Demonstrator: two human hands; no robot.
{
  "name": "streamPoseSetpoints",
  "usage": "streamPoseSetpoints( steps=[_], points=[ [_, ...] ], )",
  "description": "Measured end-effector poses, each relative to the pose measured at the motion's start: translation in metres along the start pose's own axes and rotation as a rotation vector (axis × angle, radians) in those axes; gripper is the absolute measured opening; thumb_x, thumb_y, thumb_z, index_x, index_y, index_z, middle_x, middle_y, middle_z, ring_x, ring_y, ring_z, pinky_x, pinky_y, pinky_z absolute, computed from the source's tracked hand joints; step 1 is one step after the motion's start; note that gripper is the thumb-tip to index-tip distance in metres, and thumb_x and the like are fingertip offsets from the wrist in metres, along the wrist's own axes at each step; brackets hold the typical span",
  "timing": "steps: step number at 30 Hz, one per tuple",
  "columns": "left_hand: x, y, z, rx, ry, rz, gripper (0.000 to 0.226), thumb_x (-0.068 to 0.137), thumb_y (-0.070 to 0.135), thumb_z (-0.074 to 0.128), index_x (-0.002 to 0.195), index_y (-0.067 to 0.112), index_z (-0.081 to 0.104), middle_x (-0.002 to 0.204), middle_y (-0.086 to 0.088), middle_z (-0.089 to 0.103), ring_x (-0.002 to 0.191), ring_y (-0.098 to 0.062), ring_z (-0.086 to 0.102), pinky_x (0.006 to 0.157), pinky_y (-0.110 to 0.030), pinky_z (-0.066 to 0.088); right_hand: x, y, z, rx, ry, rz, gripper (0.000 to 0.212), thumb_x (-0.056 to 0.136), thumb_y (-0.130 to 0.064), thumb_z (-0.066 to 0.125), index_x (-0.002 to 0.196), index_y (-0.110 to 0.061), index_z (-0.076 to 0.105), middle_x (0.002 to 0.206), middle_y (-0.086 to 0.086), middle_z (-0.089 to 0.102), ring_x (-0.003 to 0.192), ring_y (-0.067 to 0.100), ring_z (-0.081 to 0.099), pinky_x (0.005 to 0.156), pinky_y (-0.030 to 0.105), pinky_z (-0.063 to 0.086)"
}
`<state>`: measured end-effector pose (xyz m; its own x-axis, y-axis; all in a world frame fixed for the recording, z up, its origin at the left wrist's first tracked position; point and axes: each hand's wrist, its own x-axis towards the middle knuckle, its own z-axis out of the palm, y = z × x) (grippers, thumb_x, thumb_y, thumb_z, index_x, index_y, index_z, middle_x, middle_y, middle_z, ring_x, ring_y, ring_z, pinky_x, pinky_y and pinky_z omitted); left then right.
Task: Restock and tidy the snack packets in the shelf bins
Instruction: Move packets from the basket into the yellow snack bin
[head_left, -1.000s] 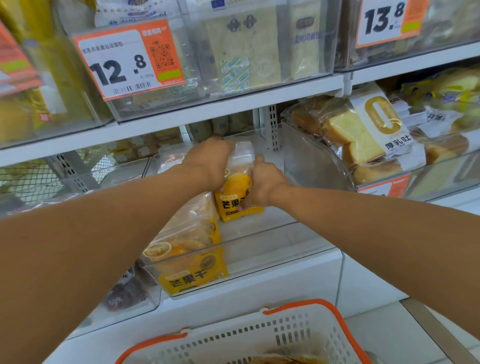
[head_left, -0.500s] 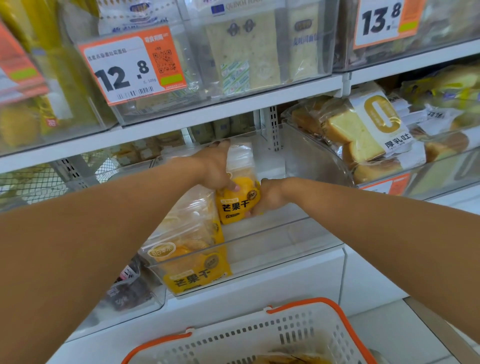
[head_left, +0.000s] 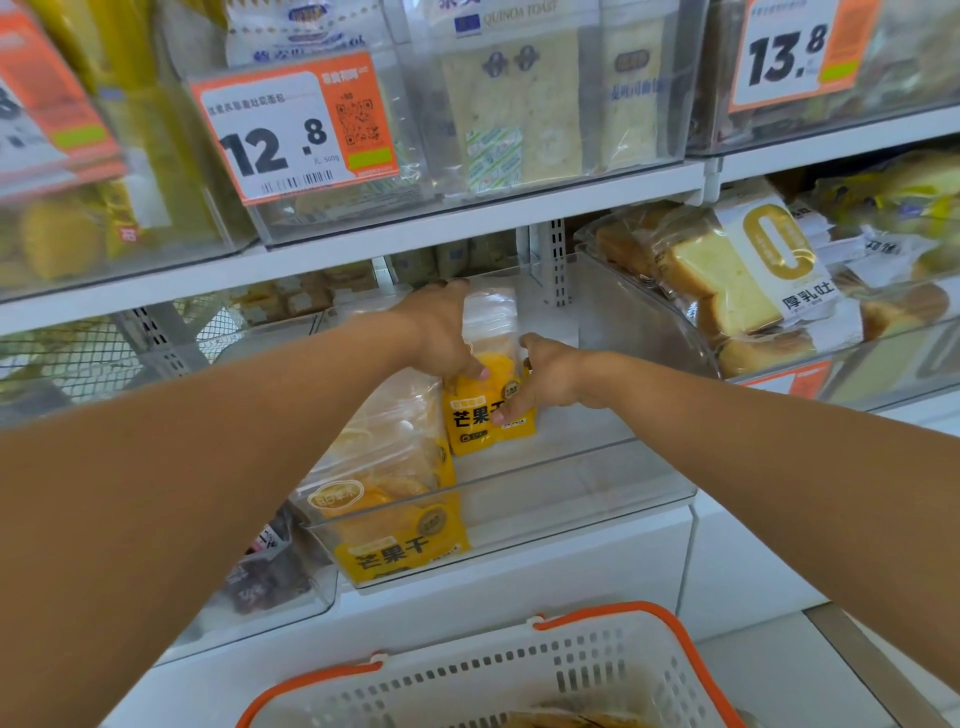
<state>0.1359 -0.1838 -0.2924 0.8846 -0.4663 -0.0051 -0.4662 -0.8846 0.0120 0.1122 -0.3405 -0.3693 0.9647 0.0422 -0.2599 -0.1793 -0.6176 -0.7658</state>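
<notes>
A yellow dried-mango packet (head_left: 480, 415) stands upright inside a clear shelf bin (head_left: 571, 493) on the lower shelf. My left hand (head_left: 441, 338) grips its left side and clear top. My right hand (head_left: 545, 376) holds its right side, thumb across the front. A row of the same yellow packets (head_left: 395, 499) leans against the bin's front wall at the left, just in front of the held one. The right half of the bin floor is bare.
A white basket with orange rim (head_left: 519, 670) sits below, holding a packet. Bread packets (head_left: 727, 280) fill the bin at right. The upper shelf carries toast packs (head_left: 514, 104) and price tags (head_left: 296, 130). A bin with dark packets (head_left: 265, 577) is at lower left.
My right hand has shifted up from the packet's lower edge onto its right side. The packet stays upright in nearly the same spot behind the leaning row.
</notes>
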Motion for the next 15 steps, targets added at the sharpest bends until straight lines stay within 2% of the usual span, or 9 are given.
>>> streamPoseSetpoints(
  steps=[4, 7, 9, 11, 13, 14, 15],
  points=[
    [-0.02, 0.001, -0.002, -0.056, 0.066, 0.082, 0.095, 0.084, 0.046, 0.073, 0.156, 0.014, 0.02, 0.161, -0.008, 0.024, 0.146, -0.026, 0.028, 0.115, -0.034, 0.029, -0.017, -0.01, -0.01, -0.047, 0.016, -0.008, 0.106, 0.078, -0.034, 0.085, 0.157, -0.015, 0.017, 0.159, 0.007, 0.032, 0.142, 0.029, 0.038, 0.114, 0.048, 0.038],
    [-0.05, 0.002, -0.01, -0.09, 0.149, 0.168, 0.073, 0.093, 0.042, 0.064, 0.152, 0.015, 0.033, 0.158, -0.005, 0.033, 0.144, -0.023, 0.032, 0.114, -0.031, 0.027, -0.049, -0.025, -0.026, -0.48, 0.085, -0.074, 0.087, 0.09, -0.041, 0.072, 0.156, -0.011, 0.025, 0.159, 0.01, 0.034, 0.142, 0.029, 0.038, 0.113, 0.037, 0.036],
    [-0.074, 0.001, -0.017, -0.145, 0.238, 0.229, 0.059, 0.095, 0.042, 0.061, 0.146, 0.017, 0.044, 0.151, -0.003, 0.044, 0.14, -0.021, 0.038, 0.112, -0.032, 0.029, -0.078, -0.035, -0.037, -0.759, 0.133, -0.101, 0.073, 0.096, -0.045, 0.063, 0.153, -0.01, 0.034, 0.156, 0.012, 0.039, 0.14, 0.031, 0.041, 0.111, 0.037, 0.038],
    [-0.099, -0.001, -0.017, -0.208, 0.328, 0.308, 0.047, 0.094, 0.041, 0.062, 0.135, 0.02, 0.056, 0.14, 0.001, 0.056, 0.132, -0.018, 0.048, 0.108, -0.032, 0.035, -0.108, -0.043, -0.04, -0.978, 0.185, -0.167, 0.058, 0.095, -0.048, 0.062, 0.141, -0.014, 0.052, 0.14, 0.01, 0.056, 0.125, 0.031, 0.053, 0.099, 0.039, 0.047],
    [-0.13, -0.003, -0.007, -0.261, 0.483, 0.43, 0.035, 0.092, 0.04, 0.066, 0.12, 0.02, 0.067, 0.122, 0.004, 0.066, 0.116, -0.017, 0.059, 0.1, -0.034, 0.044, -0.143, -0.053, -0.036, -1.079, 0.271, -0.3, 0.031, 0.092, -0.05, 0.064, 0.107, -0.022, 0.067, 0.109, 0.002, 0.068, 0.101, 0.027, 0.061, 0.078, 0.035, 0.048],
    [-0.146, -0.003, -0.001, -0.282, 0.585, 0.496, 0.028, 0.09, 0.038, 0.067, 0.11, 0.019, 0.07, 0.11, 0.004, 0.069, 0.104, -0.017, 0.063, 0.092, -0.035, 0.048, -0.162, -0.061, -0.034, -1.089, 0.247, -0.358, 0.025, 0.092, -0.05, 0.065, 0.087, -0.025, 0.065, 0.091, -0.002, 0.069, 0.088, 0.024, 0.062, 0.07, 0.032, 0.045],
    [-0.167, -0.004, 0.012, -0.319, 0.686, 0.555, 0.021, 0.089, 0.034, 0.068, 0.099, 0.016, 0.071, 0.097, 0.003, 0.07, 0.091, -0.018, 0.064, 0.081, -0.034, 0.05, -0.184, -0.068, -0.028, -1.057, 0.13, -0.356, 0.028, 0.092, -0.049, 0.065, 0.076, -0.025, 0.063, 0.077, -0.005, 0.067, 0.077, 0.021, 0.064, 0.065, 0.03, 0.044]
  ],
)
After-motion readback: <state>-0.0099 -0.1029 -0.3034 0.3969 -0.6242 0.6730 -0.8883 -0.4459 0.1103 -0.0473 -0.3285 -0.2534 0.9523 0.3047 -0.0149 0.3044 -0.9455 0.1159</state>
